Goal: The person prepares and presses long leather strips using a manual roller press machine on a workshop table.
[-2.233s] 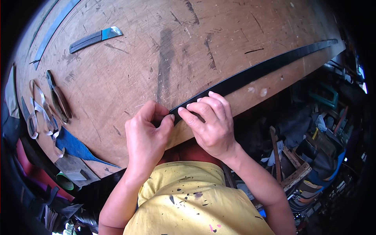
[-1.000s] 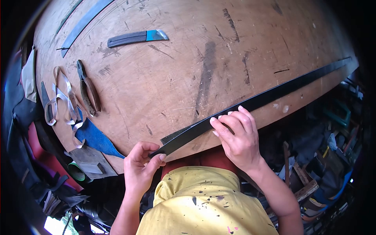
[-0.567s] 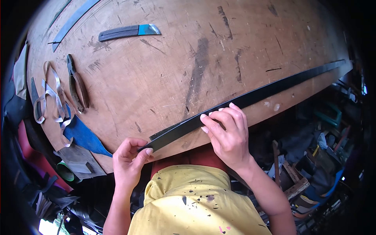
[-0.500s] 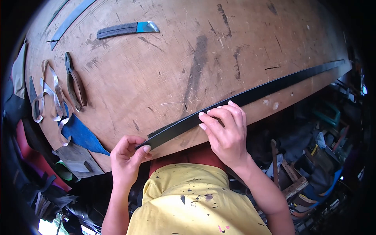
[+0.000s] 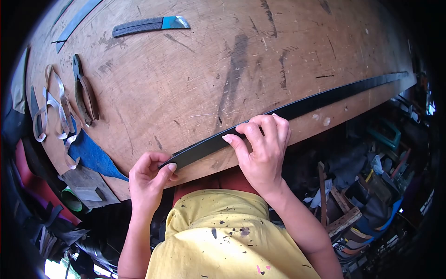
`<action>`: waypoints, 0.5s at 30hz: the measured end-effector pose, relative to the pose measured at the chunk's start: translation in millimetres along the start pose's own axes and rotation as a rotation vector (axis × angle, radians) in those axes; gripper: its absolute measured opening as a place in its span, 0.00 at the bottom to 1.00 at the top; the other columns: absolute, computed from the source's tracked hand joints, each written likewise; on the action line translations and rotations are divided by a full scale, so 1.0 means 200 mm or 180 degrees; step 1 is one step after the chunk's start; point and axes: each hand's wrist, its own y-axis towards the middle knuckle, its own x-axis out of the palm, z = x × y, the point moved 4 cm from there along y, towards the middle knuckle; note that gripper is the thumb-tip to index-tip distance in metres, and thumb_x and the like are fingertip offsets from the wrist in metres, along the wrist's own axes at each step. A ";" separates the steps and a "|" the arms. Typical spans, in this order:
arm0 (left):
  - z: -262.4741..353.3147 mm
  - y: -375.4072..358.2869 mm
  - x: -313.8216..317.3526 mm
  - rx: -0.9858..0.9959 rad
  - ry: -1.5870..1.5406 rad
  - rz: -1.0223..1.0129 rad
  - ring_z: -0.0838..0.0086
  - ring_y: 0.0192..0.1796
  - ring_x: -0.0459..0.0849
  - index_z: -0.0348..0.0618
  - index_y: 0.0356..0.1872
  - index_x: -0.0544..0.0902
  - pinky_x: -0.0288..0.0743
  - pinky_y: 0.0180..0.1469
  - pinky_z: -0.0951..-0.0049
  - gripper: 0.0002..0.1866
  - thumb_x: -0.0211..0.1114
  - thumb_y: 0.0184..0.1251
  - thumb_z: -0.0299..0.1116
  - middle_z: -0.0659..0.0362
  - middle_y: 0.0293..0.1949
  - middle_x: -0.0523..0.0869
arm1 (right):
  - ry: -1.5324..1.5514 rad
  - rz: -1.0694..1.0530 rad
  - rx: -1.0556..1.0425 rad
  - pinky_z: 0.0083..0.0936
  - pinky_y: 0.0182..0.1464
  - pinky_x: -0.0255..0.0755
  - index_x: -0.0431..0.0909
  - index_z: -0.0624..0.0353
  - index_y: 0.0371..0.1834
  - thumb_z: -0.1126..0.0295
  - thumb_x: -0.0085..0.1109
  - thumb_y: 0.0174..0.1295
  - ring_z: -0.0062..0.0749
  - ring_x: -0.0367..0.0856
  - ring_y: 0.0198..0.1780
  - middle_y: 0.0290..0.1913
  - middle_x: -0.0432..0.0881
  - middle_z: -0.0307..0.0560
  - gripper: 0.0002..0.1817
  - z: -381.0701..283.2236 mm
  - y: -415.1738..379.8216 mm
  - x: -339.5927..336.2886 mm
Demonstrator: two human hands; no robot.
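I am pinching the near end of a long black strip (image 5: 297,108) between the thumb and fingers of my left hand (image 5: 147,179), right at the worktop's (image 5: 186,83) front edge. My right hand (image 5: 260,151) is curling over the strip further along, fingertips pressing down on its top and thumb tucked beneath, so it is closed on the strip too. The strip is lying along the front edge and running off toward 2 o'clock, all the way to the far corner.

Nothing is lying on the strip or across it. The other things are sitting well apart: a blue-tipped knife (image 5: 148,25) with a grey ribbed handle at 11 o'clock, and a second dark strip (image 5: 74,21) at the far left rim beyond it. Pliers (image 5: 83,93) are lying at 9 o'clock, just beside a tangle of pale loops (image 5: 53,109). A blue scrap (image 5: 90,156) is lying near my left hand at 8 o'clock, with a grey block (image 5: 83,183) below it. Cluttered tools and bags (image 5: 367,186) are filling the floor at 4 o'clock.
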 end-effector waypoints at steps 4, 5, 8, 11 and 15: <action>0.00 0.01 0.00 -0.0007 0.0102 0.0031 0.78 0.32 0.88 0.36 0.44 0.81 0.79 0.33 0.81 0.07 0.70 0.70 0.24 0.60 0.36 0.88 | -0.0068 -0.0031 -0.0006 0.42 0.59 0.65 0.82 0.53 0.36 0.66 0.80 0.51 0.44 0.71 0.53 0.41 0.76 0.41 0.14 -0.01 0.01 0.00; 0.00 0.01 0.00 -0.0009 0.0118 0.0043 0.79 0.32 0.88 0.36 0.44 0.81 0.78 0.32 0.81 0.08 0.70 0.70 0.24 0.60 0.36 0.88 | -0.0098 -0.0028 -0.0025 0.43 0.59 0.65 0.82 0.53 0.36 0.66 0.79 0.51 0.44 0.72 0.52 0.40 0.76 0.41 0.14 -0.01 0.01 0.00; 0.01 0.00 0.01 -0.0008 0.0125 0.0045 0.80 0.32 0.87 0.35 0.44 0.81 0.80 0.34 0.81 0.07 0.70 0.70 0.22 0.61 0.36 0.88 | -0.0265 -0.0091 -0.0095 0.48 0.65 0.65 0.80 0.51 0.36 0.64 0.74 0.57 0.41 0.74 0.52 0.41 0.76 0.40 0.12 -0.03 0.00 0.01; 0.02 0.00 0.01 0.0032 0.0160 0.0062 0.82 0.33 0.87 0.34 0.44 0.81 0.82 0.36 0.81 0.07 0.69 0.69 0.20 0.61 0.35 0.87 | -0.0330 -0.0107 -0.0181 0.49 0.67 0.65 0.79 0.51 0.37 0.66 0.74 0.57 0.40 0.74 0.52 0.41 0.76 0.40 0.11 -0.05 -0.02 0.03; -0.01 0.01 0.01 0.0128 0.0272 0.0090 0.80 0.31 0.87 0.36 0.44 0.81 0.77 0.31 0.83 0.07 0.70 0.70 0.24 0.61 0.35 0.88 | -0.0302 -0.0094 -0.0175 0.50 0.67 0.64 0.79 0.52 0.37 0.65 0.74 0.58 0.40 0.74 0.53 0.41 0.76 0.40 0.11 -0.06 -0.03 0.04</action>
